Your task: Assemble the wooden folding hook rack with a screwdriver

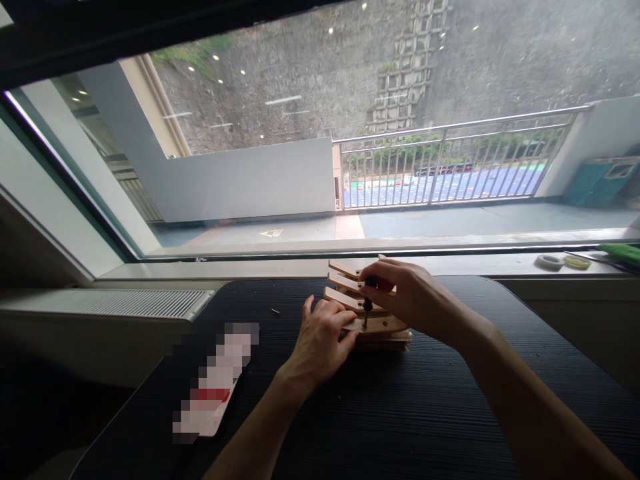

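Observation:
A small wooden piece made of several slats lies on the dark table, with more layers of wood under its near slat. My right hand is closed round the black handle of a screwdriver. The screwdriver stands nearly upright, its tip down on the near slat; whether a screw is under it is too small to tell. At the left end of the slats, my left hand grips the wood, its thumb and fingertips pressed against the near slat. My right hand hides part of the far slats.
A small metal screw-like piece lies left of the wood on the black table. Farther left is a flat pink object, mostly pixelated. Tape rolls and a green item sit on the windowsill at right.

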Demonstrator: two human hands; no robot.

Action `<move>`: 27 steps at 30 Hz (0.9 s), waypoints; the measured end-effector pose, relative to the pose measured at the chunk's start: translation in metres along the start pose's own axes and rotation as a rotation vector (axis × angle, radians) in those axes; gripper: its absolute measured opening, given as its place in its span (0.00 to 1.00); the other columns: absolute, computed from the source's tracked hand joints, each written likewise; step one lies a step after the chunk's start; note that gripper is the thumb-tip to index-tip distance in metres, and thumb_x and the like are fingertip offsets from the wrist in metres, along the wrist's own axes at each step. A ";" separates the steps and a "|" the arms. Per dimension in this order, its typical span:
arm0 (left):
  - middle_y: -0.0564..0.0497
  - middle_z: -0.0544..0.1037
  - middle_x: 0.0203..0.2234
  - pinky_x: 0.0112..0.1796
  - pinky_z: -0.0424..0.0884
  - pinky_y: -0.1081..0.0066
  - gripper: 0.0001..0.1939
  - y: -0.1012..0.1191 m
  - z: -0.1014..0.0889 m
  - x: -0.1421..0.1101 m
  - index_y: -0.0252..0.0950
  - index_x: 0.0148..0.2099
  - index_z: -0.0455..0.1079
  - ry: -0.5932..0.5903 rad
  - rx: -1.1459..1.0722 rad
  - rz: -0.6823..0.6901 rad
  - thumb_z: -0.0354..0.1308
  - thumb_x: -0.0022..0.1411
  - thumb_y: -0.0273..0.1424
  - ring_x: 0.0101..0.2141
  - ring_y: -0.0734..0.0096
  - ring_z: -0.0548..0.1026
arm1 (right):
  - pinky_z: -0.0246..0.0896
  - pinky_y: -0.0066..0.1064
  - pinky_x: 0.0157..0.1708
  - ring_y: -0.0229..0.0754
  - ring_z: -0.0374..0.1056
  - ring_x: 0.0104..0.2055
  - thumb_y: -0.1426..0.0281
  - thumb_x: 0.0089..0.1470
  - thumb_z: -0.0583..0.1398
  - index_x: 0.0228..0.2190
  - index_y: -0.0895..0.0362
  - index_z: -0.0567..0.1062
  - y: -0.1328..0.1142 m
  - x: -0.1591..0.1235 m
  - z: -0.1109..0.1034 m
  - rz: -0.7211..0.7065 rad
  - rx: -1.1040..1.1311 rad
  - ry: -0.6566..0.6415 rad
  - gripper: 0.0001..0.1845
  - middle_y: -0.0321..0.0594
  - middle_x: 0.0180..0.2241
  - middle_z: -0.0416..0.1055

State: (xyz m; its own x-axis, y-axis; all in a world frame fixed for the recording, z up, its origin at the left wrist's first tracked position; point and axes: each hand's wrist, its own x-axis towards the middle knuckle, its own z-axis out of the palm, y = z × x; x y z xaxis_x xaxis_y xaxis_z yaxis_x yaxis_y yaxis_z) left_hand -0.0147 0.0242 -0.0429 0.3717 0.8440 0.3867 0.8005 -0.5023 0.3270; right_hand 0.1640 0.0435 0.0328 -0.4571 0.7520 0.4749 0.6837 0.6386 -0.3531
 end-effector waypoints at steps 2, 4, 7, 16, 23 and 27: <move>0.54 0.74 0.39 0.57 0.43 0.49 0.09 0.000 0.000 0.000 0.45 0.42 0.71 -0.002 -0.001 -0.001 0.55 0.58 0.32 0.44 0.65 0.68 | 0.55 0.27 0.29 0.36 0.63 0.29 0.66 0.54 0.57 0.35 0.55 0.75 0.001 0.000 0.002 0.005 -0.004 0.013 0.09 0.37 0.30 0.72; 0.53 0.74 0.39 0.57 0.43 0.49 0.09 0.000 -0.001 0.000 0.45 0.42 0.72 -0.006 -0.001 -0.004 0.55 0.58 0.32 0.44 0.64 0.68 | 0.56 0.27 0.30 0.36 0.64 0.31 0.69 0.54 0.56 0.36 0.55 0.75 0.001 0.000 0.002 -0.021 0.029 0.018 0.09 0.38 0.33 0.73; 0.53 0.74 0.39 0.57 0.44 0.49 0.09 0.001 -0.002 0.000 0.45 0.42 0.72 -0.008 0.001 -0.007 0.55 0.59 0.32 0.43 0.64 0.68 | 0.57 0.27 0.32 0.37 0.66 0.34 0.73 0.54 0.54 0.37 0.55 0.75 0.000 -0.001 -0.001 -0.073 0.086 0.005 0.12 0.39 0.36 0.73; 0.54 0.74 0.38 0.57 0.45 0.49 0.09 0.000 -0.001 0.001 0.45 0.41 0.71 0.001 0.005 0.000 0.56 0.58 0.32 0.43 0.65 0.68 | 0.56 0.26 0.27 0.35 0.65 0.27 0.75 0.51 0.52 0.37 0.54 0.77 0.005 -0.006 -0.011 -0.038 0.068 -0.027 0.16 0.36 0.30 0.74; 0.54 0.74 0.38 0.57 0.45 0.49 0.09 0.001 -0.001 0.000 0.44 0.42 0.71 -0.004 0.008 0.005 0.56 0.58 0.32 0.43 0.65 0.68 | 0.57 0.26 0.29 0.37 0.66 0.29 0.75 0.53 0.52 0.34 0.55 0.77 0.007 -0.006 -0.012 -0.035 0.074 -0.039 0.13 0.38 0.31 0.74; 0.53 0.74 0.38 0.57 0.45 0.49 0.09 0.000 -0.001 0.000 0.44 0.42 0.71 -0.005 0.014 0.004 0.56 0.58 0.32 0.43 0.64 0.68 | 0.58 0.26 0.31 0.37 0.66 0.32 0.72 0.55 0.52 0.37 0.54 0.76 0.009 -0.006 -0.011 -0.032 0.080 -0.063 0.13 0.38 0.33 0.73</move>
State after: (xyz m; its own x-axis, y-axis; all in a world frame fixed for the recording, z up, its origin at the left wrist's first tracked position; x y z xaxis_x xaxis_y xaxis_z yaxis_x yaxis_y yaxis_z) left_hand -0.0150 0.0238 -0.0420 0.3772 0.8431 0.3832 0.8055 -0.5029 0.3136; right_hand 0.1794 0.0425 0.0359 -0.5146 0.7381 0.4364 0.6217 0.6717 -0.4029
